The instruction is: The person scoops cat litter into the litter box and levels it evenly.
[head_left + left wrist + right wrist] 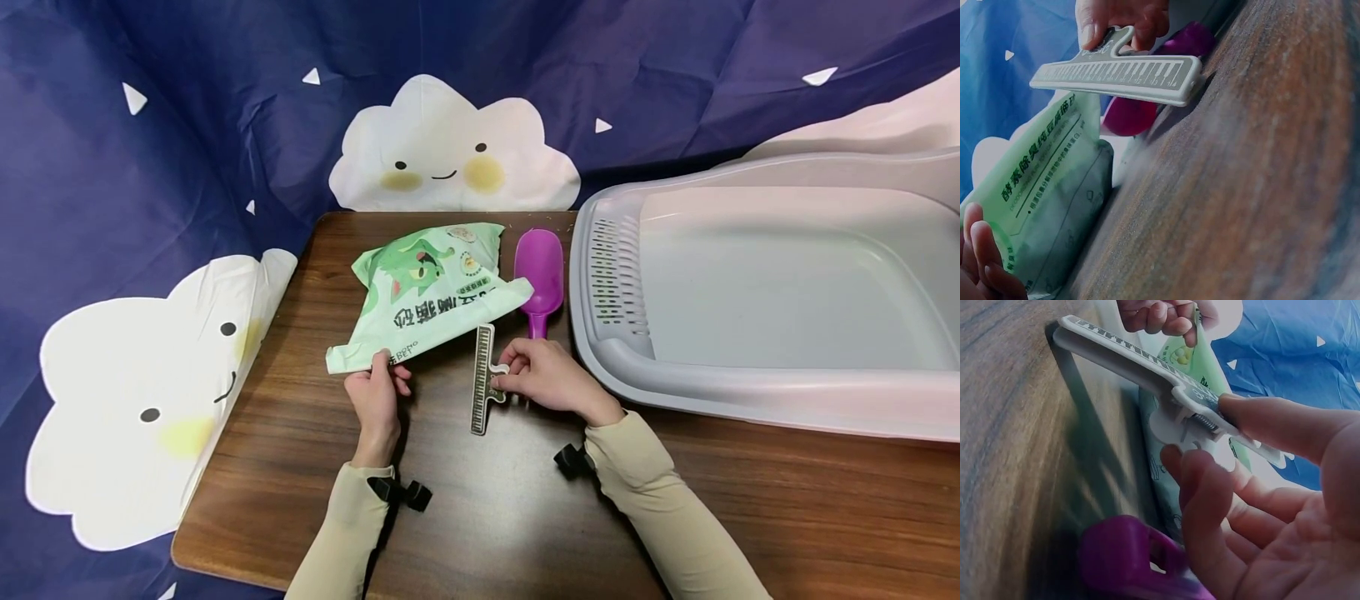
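Observation:
A pale green cat litter bag (442,287) with a cartoon cat on it lies on the table, its flattened top edge facing me. My left hand (377,400) pinches that edge near its left corner, thumb on top. My right hand (546,375) holds a long white clip with a piano-key pattern (481,392) by its handles, between thumb and fingers. In the right wrist view the clip's spring (1205,422) shows under my thumb. The clip is apart from the bag, just in front of its edge. I cannot tell whether its jaws are parted.
Behind my right hand lies a purple scoop (538,267), its handle partly hidden by the hand and the bag's corner overlapping its side. A large grey litter box (609,333) with a slotted end takes up the right side. A dark blue cloud-print cloth (247,75) hangs behind the wooden table (465,517).

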Available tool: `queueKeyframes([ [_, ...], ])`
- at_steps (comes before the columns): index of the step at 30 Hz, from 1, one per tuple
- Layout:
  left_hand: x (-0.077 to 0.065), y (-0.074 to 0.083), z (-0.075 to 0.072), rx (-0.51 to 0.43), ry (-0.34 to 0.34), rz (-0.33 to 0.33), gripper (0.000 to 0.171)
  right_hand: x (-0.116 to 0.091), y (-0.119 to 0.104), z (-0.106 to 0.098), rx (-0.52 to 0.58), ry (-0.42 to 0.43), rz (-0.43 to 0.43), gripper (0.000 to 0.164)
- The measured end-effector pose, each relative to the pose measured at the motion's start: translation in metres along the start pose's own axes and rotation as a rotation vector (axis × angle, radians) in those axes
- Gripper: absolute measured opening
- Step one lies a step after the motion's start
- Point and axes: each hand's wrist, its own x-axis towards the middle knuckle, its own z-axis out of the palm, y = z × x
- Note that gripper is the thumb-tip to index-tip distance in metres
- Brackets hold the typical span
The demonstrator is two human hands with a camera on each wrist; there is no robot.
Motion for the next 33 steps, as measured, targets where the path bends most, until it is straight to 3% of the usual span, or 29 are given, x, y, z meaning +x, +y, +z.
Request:
queueKeyframes([
  [10,0.000,0.000,0.000,0.002,-0.004,0.001,0.042,0.000,0.001,0.003,-0.026,0.007,0.008,0.021],
  [21,-0.001,0.000,-0.001,0.036,-0.003,-0.004,0.045,-0.001,-0.003,0.011,0.067,-0.010,0.090,0.026],
  [31,0.000,0.000,-0.001,0.035,-0.001,0.000,0.044,0.000,-0.002,0.015,0.031,-0.017,0.061,0.032],
  [33,0.000,0.000,-0.001,0.035,-0.001,0.002,0.044,-0.001,-0.003,0.017,0.031,-0.020,0.050,0.028],
])
